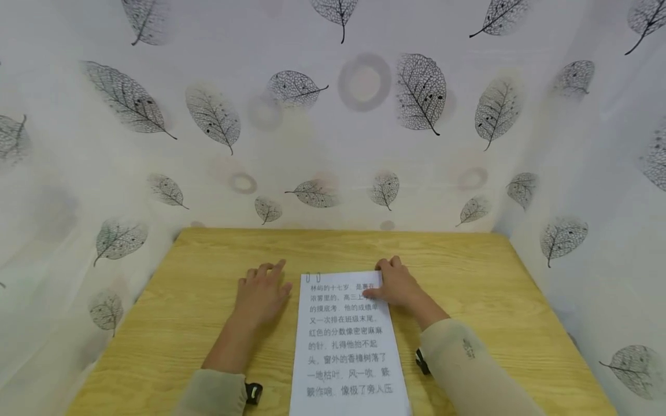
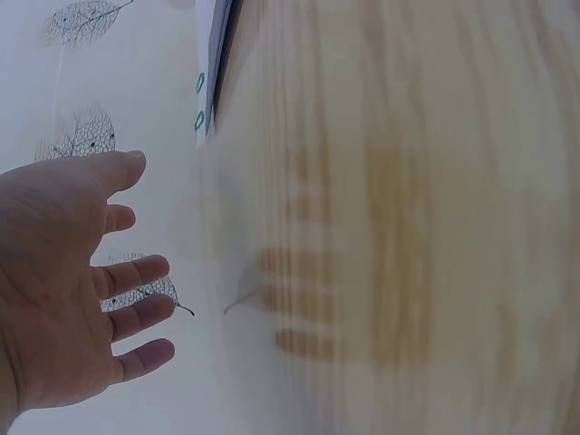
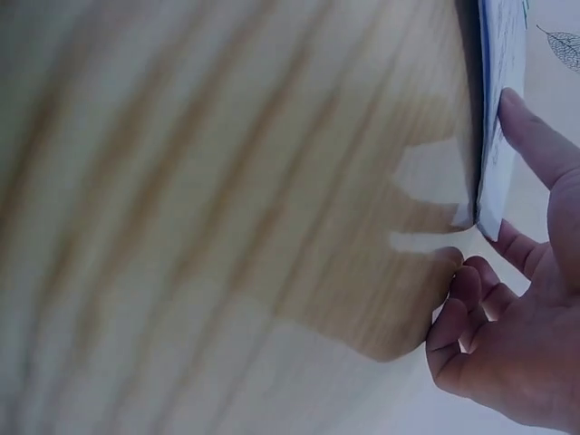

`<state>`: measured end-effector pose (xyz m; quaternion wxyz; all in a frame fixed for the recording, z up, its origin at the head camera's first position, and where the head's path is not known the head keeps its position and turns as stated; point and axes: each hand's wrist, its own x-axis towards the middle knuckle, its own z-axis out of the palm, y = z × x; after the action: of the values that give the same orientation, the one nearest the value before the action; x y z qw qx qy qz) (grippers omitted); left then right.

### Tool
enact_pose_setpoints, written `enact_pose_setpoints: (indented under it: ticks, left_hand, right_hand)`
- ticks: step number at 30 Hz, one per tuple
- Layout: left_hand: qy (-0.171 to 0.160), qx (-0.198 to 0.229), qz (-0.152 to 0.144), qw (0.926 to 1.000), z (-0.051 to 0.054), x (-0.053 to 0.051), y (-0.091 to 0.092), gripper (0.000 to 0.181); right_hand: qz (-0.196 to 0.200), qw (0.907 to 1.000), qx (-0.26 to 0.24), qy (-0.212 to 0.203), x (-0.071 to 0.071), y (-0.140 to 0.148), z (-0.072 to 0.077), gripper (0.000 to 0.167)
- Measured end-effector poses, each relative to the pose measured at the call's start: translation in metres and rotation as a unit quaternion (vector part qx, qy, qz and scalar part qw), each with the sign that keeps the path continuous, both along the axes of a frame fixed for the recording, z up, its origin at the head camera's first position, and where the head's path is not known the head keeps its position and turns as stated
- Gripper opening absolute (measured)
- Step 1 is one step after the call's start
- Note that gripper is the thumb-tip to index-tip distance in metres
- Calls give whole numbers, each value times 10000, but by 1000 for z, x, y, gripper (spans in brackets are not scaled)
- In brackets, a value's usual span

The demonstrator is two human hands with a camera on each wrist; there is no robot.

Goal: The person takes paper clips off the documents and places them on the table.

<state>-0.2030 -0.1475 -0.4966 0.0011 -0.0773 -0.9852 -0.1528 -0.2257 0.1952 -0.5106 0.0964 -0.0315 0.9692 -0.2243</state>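
Observation:
A stack of white sheets (image 1: 346, 361) printed with lines of Chinese characters lies on the table between my hands. Two paper clips (image 1: 308, 278) sit on its top left edge; in the left wrist view they look green. My right hand (image 1: 398, 284) pinches the top right corner, the thumb on the printed face and a finger at the edge. In the right wrist view the other fingers of that hand (image 3: 521, 335) are curled beside the corner. My left hand (image 1: 262, 294) is left of the stack, apart from it, fingers spread and holding nothing.
The yellow wood-grain table (image 1: 484, 289) is glossy and reflects the hands. A pale curtain (image 1: 333, 156) with dark leaf prints surrounds its back and sides. Dark straps with a small black piece (image 1: 254, 393) show at both wrists.

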Motion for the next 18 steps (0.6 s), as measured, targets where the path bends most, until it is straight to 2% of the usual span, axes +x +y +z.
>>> enact_pose_setpoints:
  ticks: [5, 9, 12, 15, 18]
  left_hand:
    - [40, 112, -85, 9999, -3, -2, 9, 67]
    - [39, 252, -98, 9996, -6, -3, 14, 71]
    - [-9, 340, -64, 9994, -10, -2, 17, 75]
    - [-72, 431, -43, 9990, -13, -1, 19, 80]
    - [-133, 564, -62, 9983, -14, -1, 22, 82]
  right_hand:
    - [-214, 9997, -75, -79, 0, -6, 0, 77]
    - [-353, 9969, -644, -276, 2, -8, 3, 76]
    - [-370, 9923, -1119, -379, 4, -4, 6, 60]
    - [-412, 9841, -1658, -475, 5, 2, 9, 35]
    - [-469, 9751, -2101, -531, 5, 6, 12, 23]
